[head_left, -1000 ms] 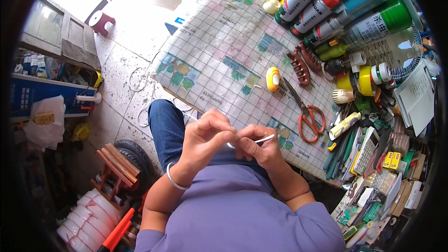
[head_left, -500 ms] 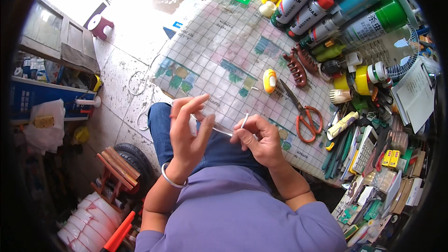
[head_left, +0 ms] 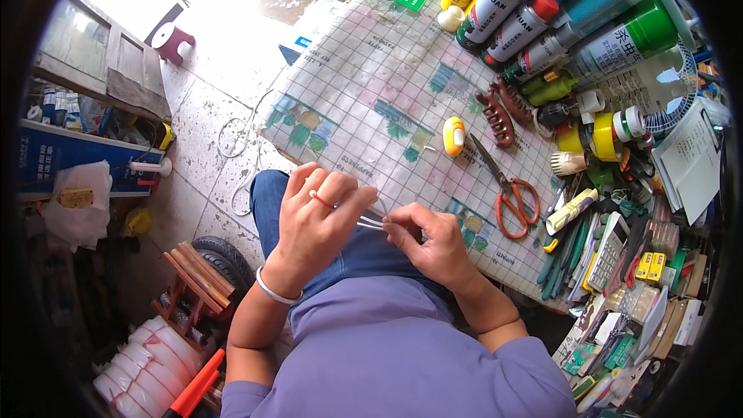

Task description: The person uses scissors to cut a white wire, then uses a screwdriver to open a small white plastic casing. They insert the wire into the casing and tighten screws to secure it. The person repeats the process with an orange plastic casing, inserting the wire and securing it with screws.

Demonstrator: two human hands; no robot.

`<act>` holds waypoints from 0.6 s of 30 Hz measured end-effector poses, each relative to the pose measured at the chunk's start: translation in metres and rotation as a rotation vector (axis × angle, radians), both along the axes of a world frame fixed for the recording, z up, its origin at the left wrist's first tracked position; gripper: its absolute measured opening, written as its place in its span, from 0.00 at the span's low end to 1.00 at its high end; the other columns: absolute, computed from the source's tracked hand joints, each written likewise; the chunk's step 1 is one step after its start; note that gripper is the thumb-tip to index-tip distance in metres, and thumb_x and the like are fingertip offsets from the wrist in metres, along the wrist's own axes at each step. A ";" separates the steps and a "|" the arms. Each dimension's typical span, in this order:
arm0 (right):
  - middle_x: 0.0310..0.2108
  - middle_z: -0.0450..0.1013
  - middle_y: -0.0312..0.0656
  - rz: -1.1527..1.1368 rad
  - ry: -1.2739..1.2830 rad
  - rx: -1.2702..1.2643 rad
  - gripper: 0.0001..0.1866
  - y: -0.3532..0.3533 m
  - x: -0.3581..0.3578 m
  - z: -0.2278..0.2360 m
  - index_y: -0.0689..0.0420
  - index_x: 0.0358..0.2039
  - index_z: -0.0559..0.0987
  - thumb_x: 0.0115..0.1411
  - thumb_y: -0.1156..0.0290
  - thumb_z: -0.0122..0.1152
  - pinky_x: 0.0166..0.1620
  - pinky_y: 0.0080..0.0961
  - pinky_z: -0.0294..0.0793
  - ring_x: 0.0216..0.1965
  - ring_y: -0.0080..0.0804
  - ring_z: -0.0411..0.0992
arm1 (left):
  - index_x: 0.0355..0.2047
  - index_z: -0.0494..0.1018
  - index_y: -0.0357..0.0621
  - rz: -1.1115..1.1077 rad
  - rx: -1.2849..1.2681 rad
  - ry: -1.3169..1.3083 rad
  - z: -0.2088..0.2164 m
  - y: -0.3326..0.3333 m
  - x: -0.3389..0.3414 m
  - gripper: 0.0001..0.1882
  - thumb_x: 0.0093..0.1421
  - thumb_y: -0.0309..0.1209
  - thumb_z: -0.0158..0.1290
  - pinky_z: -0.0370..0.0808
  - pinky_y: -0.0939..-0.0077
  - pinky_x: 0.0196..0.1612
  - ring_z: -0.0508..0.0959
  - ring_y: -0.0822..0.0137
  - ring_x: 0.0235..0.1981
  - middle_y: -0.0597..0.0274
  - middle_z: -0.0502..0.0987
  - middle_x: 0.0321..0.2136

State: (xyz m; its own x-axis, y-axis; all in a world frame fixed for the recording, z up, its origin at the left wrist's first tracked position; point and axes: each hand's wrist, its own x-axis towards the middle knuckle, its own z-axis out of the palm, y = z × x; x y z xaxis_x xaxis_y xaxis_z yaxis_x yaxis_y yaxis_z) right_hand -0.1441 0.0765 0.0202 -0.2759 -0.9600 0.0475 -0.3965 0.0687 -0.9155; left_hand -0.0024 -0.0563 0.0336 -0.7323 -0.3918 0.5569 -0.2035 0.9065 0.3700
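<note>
Over my lap, a thin white cord (head_left: 372, 224) runs in close strands between my hands. My left hand (head_left: 311, 213), with a ring and a silver bangle, is turned back upward. Its fingers curl round the cord's left end, and the fingertips are partly hidden. My right hand (head_left: 427, 241) pinches the other end between thumb and forefinger. On the table beyond it lie orange-handled scissors (head_left: 512, 205), blades pointing away, and a small yellow-and-white oval object (head_left: 453, 137).
The grid-patterned tablecloth (head_left: 348, 135) lies ahead. Brown claw clips (head_left: 495, 120), spray cans (head_left: 511, 31), tape rolls (head_left: 607, 135) and a calculator (head_left: 606, 251) crowd the right. White cord (head_left: 249, 135) trails over the floor at left, near a dark red stool (head_left: 172, 42).
My left hand has rolled over from open fingers to curled ones, back upward. The cord's raised tip at my right hand now lies between the hands. The view has shifted slightly.
</note>
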 end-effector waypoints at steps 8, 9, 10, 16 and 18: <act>0.20 0.75 0.38 -0.026 0.000 -0.062 0.04 -0.001 0.003 0.001 0.62 0.32 0.77 0.56 0.78 0.62 0.25 0.16 0.70 0.20 0.18 0.72 | 0.27 0.67 0.39 -0.045 0.735 -0.045 -0.018 0.006 0.009 0.06 0.60 0.26 0.50 0.65 0.66 0.27 0.68 0.53 0.21 0.56 0.65 0.18; 0.20 0.74 0.37 -0.014 -0.030 -0.071 0.04 -0.001 0.003 0.002 0.62 0.32 0.77 0.56 0.78 0.62 0.25 0.15 0.70 0.20 0.18 0.71 | 0.25 0.66 0.36 -0.018 0.916 -0.034 -0.016 0.004 0.009 0.11 0.63 0.29 0.47 0.63 0.67 0.23 0.67 0.54 0.18 0.54 0.64 0.16; 0.20 0.74 0.37 -0.012 -0.051 -0.063 0.04 -0.001 0.003 0.001 0.62 0.32 0.77 0.56 0.77 0.62 0.25 0.15 0.70 0.20 0.17 0.71 | 0.22 0.66 0.36 0.059 1.013 0.048 -0.021 0.002 0.013 0.13 0.64 0.29 0.45 0.62 0.71 0.22 0.68 0.61 0.16 0.56 0.65 0.15; 0.20 0.74 0.37 0.011 -0.114 0.002 0.04 0.002 0.002 0.001 0.63 0.31 0.77 0.57 0.77 0.62 0.25 0.14 0.68 0.21 0.15 0.70 | 0.28 0.74 0.44 -0.158 -0.003 0.098 0.009 -0.006 0.005 0.04 0.53 0.30 0.54 0.69 0.74 0.34 0.72 0.69 0.25 0.67 0.72 0.25; 0.20 0.74 0.37 0.020 -0.113 0.010 0.04 0.001 0.001 0.002 0.63 0.32 0.77 0.57 0.77 0.62 0.25 0.14 0.68 0.21 0.16 0.70 | 0.33 0.75 0.45 -0.184 -0.059 -0.042 0.004 -0.004 0.010 0.11 0.46 0.30 0.55 0.70 0.71 0.39 0.73 0.69 0.29 0.68 0.72 0.29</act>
